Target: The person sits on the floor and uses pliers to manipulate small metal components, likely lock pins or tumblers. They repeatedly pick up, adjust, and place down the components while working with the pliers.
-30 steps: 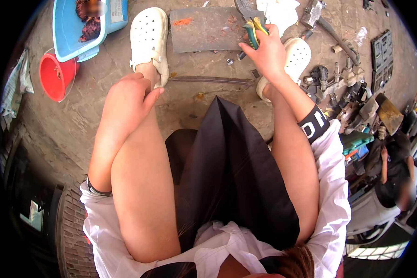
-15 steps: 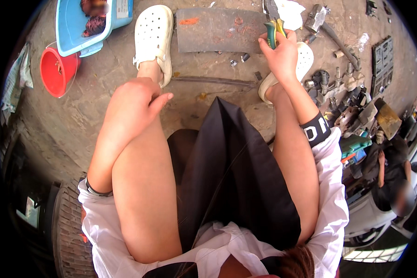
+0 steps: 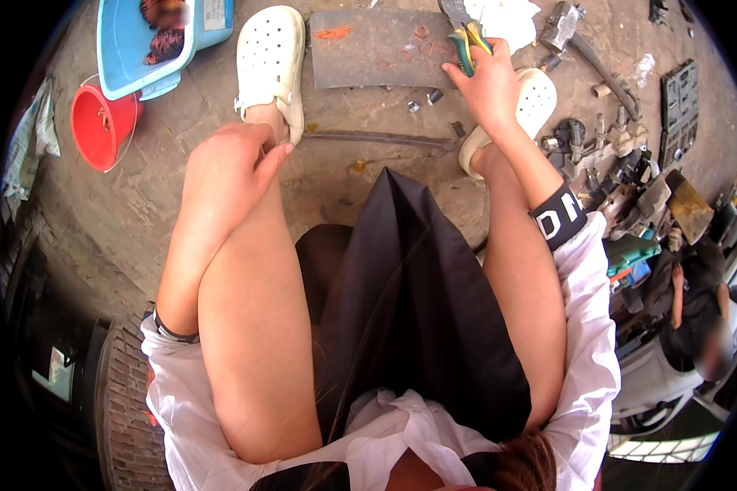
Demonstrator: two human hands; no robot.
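My right hand [image 3: 490, 82] is closed around pliers [image 3: 465, 54] with green and yellow handles. The handles stand apart, and the dark head points away from me over the far right corner of a curved metal plate [image 3: 377, 69]. Orange marks show on that plate, which lies on the ground between my two cream clogs [image 3: 272, 61]. My left hand [image 3: 225, 168] rests on my left lower leg just below the knee. Its thumb stretches out to the side, its fingers drape over the leg and are partly hidden, and nothing shows in it.
A blue tub [image 3: 139, 78] with dark reddish coils and a red bucket [image 3: 105, 135] stand at left. White crumpled plastic [image 3: 504, 24] lies beyond my right hand. A hammer [image 3: 585, 57], metal parts [image 3: 602, 151] and a black tray [image 3: 678, 106] lie at right. Another person [image 3: 696, 303] is farther right.
My right hand has shifted slightly left and away from me. The pliers have turned toward the left, and their handles now show spread farther apart. My left hand stays on the leg.
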